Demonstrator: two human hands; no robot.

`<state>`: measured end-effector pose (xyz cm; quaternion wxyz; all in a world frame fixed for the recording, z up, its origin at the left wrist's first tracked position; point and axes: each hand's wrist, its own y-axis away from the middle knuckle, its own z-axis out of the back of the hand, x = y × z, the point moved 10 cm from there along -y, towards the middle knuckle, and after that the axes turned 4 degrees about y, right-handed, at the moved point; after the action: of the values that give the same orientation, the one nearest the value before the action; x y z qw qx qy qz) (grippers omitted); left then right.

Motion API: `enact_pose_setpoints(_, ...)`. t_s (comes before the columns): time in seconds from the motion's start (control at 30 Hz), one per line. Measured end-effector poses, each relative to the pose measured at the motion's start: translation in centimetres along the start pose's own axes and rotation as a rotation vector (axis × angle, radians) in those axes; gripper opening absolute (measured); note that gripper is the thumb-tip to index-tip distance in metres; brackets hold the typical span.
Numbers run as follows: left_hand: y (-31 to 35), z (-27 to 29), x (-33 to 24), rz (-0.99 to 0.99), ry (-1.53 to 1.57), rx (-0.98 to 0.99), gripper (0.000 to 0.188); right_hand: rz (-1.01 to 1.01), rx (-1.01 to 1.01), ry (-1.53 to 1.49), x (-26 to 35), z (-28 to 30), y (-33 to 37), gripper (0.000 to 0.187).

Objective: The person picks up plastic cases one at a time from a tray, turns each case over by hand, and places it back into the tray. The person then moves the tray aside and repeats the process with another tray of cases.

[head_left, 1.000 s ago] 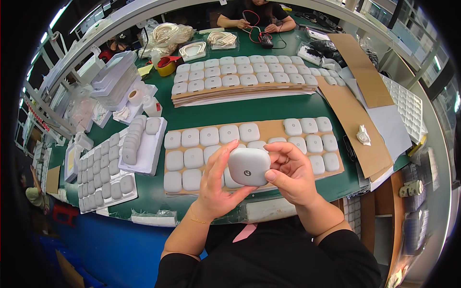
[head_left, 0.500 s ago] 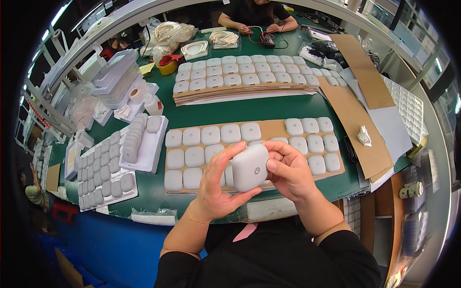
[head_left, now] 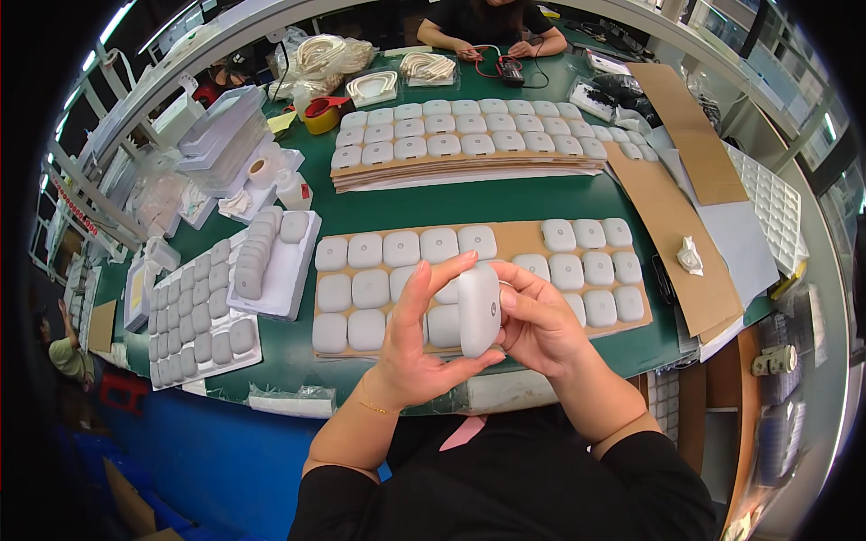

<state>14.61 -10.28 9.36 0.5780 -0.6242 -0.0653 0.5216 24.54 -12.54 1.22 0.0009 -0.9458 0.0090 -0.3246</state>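
Observation:
A rounded square white plastic device (head_left: 478, 311) with a small dark mark on its face is held upright above the near board, its edge turned partly toward me. My left hand (head_left: 408, 347) spans it, with fingertips at the top edge and the thumb at the bottom. On the other side, my right hand (head_left: 548, 326) pinches it between thumb and fingers. Beneath them, rows of matching devices (head_left: 439, 243) lie on a brown cardboard sheet (head_left: 520, 236), which shows bare between groups in the far row. My hands hide part of the middle rows.
More devices fill a stacked cardboard pile (head_left: 469, 169) farther back. White trays (head_left: 290, 302) of devices stand at left, near a bottle (head_left: 293, 191) and yellow tape (head_left: 320, 117). Cardboard strips (head_left: 672, 243) lie at right. Across the table, a person's hands (head_left: 521, 50) are beside a meter (head_left: 511, 72).
The device has been turned in my hands, from its broad face showing to a narrower, edge-on view. Both hands still hold it in nearly the same place.

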Motion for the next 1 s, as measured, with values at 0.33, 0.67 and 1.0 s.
enact_pose_setpoints(0.33,0.28,0.22,0.48,-0.004,-0.021,0.035,0.115,-0.021,-0.041,0.005,-0.18,-0.35,0.0,0.036)
enact_pose_setpoints(0.67,0.26,0.62,0.8,0.04,0.041,0.013,0.118,-0.017,-0.028,-0.026,0.03,-0.6,0.09,0.042)
enact_pose_setpoints(1.0,-0.25,0.82,0.22,0.051,-0.023,0.025,0.094,0.007,-0.07,0.085,0.55,-0.27,0.41,0.044)
